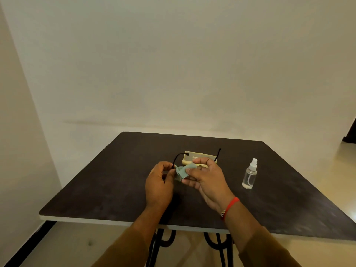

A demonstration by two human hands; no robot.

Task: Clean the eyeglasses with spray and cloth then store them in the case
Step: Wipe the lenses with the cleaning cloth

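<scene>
Above the middle of the dark table I hold thin black-framed eyeglasses, their temple arms pointing away from me. My left hand grips the left side of the frame. A pale green cloth is pinched in my right hand against the lens area; the lenses themselves are hidden by cloth and fingers. Behind my hands a cream eyeglass case lies open on the table. A clear spray bottle with a white nozzle stands upright to the right, apart from my hands.
The table's near edge runs just below my wrists, with black metal legs beneath. A plain wall rises behind the table. A red bracelet is on my right wrist.
</scene>
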